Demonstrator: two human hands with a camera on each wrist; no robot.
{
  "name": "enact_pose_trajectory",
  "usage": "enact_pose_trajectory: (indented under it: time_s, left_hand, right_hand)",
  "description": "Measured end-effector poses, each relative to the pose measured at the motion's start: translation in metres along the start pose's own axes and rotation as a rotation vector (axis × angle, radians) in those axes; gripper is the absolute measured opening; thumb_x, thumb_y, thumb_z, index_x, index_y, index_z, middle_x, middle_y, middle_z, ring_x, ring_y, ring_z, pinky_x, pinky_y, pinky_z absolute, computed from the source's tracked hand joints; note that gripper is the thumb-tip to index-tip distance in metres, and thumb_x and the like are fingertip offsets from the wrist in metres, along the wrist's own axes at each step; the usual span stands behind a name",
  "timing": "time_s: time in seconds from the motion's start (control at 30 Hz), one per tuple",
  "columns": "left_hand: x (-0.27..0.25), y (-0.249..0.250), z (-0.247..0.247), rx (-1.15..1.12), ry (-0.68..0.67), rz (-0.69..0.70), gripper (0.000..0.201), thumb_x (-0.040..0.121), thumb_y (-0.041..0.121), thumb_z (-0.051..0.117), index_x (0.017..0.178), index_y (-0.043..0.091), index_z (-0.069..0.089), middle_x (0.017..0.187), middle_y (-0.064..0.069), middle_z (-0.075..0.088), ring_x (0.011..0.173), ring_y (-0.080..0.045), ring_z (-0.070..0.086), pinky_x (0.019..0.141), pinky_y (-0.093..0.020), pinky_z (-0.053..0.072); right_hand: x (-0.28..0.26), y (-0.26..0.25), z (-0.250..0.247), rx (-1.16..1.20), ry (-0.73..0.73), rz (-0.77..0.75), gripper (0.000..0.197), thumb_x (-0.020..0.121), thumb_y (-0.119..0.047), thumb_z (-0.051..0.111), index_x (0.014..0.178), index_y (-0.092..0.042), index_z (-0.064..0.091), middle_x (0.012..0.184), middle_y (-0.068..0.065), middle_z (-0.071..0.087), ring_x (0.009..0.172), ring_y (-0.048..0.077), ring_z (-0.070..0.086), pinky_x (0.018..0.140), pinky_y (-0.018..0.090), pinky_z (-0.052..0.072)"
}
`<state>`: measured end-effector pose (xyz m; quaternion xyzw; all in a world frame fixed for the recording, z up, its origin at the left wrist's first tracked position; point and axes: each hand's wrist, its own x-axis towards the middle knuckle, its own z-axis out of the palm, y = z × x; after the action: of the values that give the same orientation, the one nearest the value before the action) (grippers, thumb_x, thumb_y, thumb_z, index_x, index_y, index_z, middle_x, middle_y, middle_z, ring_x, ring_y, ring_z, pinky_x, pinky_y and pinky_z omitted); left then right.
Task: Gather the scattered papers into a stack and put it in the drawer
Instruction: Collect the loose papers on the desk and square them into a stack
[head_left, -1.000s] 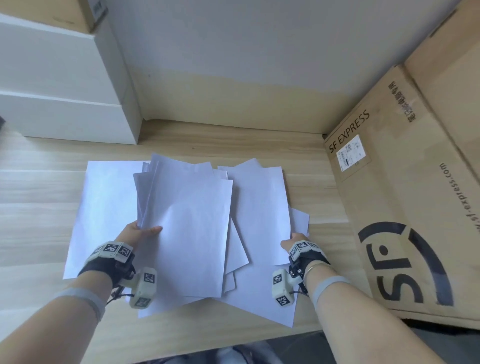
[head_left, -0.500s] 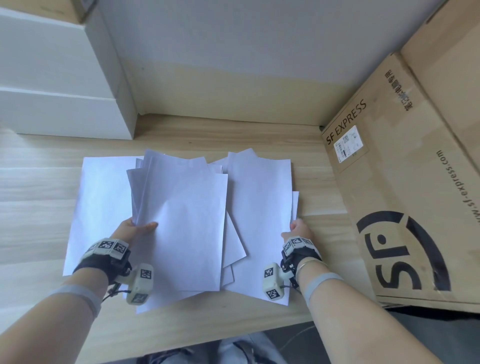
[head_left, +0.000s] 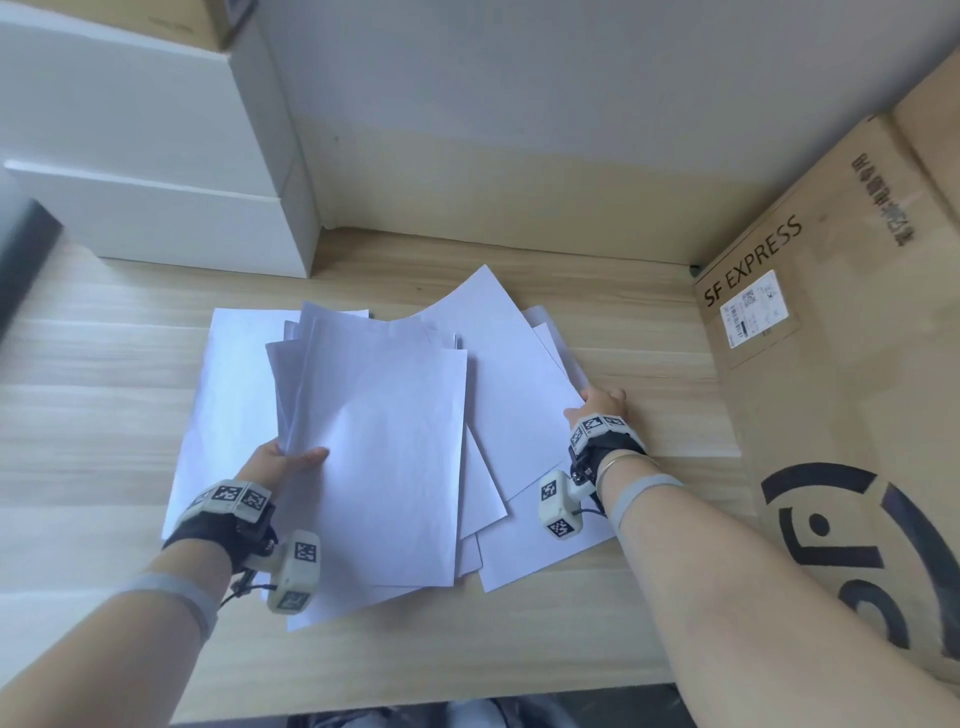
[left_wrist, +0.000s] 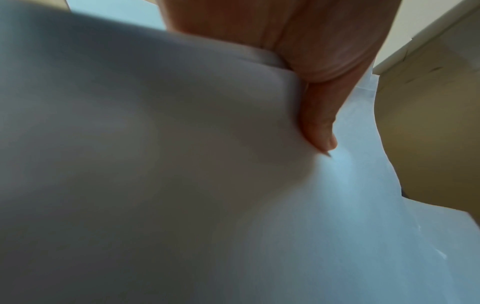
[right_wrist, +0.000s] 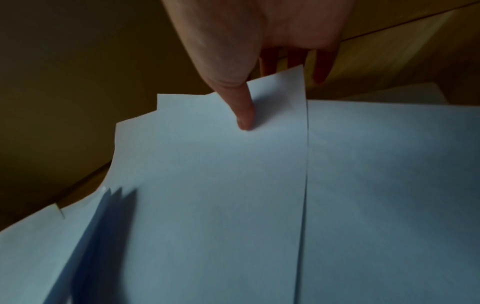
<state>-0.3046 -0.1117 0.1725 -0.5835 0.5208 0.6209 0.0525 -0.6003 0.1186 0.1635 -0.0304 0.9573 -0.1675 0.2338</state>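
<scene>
Head view: the papers (head_left: 384, 441) lie fanned and overlapping on the wooden surface (head_left: 649, 623), partly lifted. The left hand (head_left: 280, 460) pinches the left edge of the upper sheets, thumb on top. The right hand (head_left: 602, 408) pinches the right edge of other sheets, thumb on top, fingers beneath. A cardboard box (head_left: 841, 415) stands right, white boxes (head_left: 156, 156) far left.

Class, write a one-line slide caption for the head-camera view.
Left hand grips a bundle of white papers while right hand gathers loose sheets on the wooden desk.
</scene>
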Motion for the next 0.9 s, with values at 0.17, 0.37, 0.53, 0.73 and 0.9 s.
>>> enact_pose_trajectory:
  time_s: [0.17,0.37,0.53,0.73,0.9]
  left_hand:
    - [0.005,-0.002,0.002,-0.029,0.014,0.000,0.028,0.081,0.011,0.068,0.105,0.001,0.058,0.079,-0.017,0.062,0.076,-0.033,0.059,0.085,-0.047,0.047]
    - [0.008,-0.002,0.009,-0.042,0.023,-0.001,0.027,0.082,0.010,0.068,0.104,0.001,0.058,0.078,-0.015,0.061,0.073,-0.030,0.058,0.086,-0.047,0.046]
    - [0.007,0.001,0.018,-0.053,0.036,0.015,0.024,0.082,0.009,0.067,0.103,0.002,0.057,0.075,-0.013,0.060,0.068,-0.026,0.057,0.083,-0.043,0.046]
    - [0.006,0.005,0.026,-0.040,0.036,-0.001,0.034,0.082,0.008,0.067,0.113,-0.003,0.057,0.091,-0.019,0.062,0.082,-0.033,0.058,0.088,-0.044,0.046]
    - [0.007,0.002,0.028,0.035,0.058,-0.030,0.044,0.082,0.004,0.066,0.122,-0.008,0.053,0.086,-0.017,0.061,0.089,-0.034,0.055,0.086,-0.042,0.045]
  right_hand:
    - [0.014,0.007,0.008,-0.064,-0.118,0.071,0.028,0.079,-0.017,0.065,0.107,-0.017,0.059,0.140,0.000,0.031,0.129,0.024,0.033,0.100,0.035,0.037]
    - [0.020,0.016,-0.001,-0.050,-0.159,0.008,0.015,0.084,-0.014,0.064,0.088,-0.012,0.050,0.118,0.010,0.050,0.096,0.025,0.054,0.079,0.026,0.043]
    - [0.014,0.029,-0.016,0.112,-0.006,-0.109,0.015,0.086,-0.001,0.055,0.093,-0.013,0.049,0.095,0.007,0.053,0.074,0.020,0.048,0.069,0.021,0.037]
    - [0.016,0.039,-0.057,0.230,0.047,-0.135,0.041,0.086,0.000,0.053,0.123,-0.016,0.057,0.120,0.008,0.064,0.104,0.028,0.061,0.080,0.023,0.042]
    - [0.016,0.043,-0.089,0.396,0.133,-0.180,0.030,0.084,0.004,0.051,0.108,-0.005,0.065,0.101,0.009,0.067,0.095,0.030,0.063,0.079,0.027,0.047]
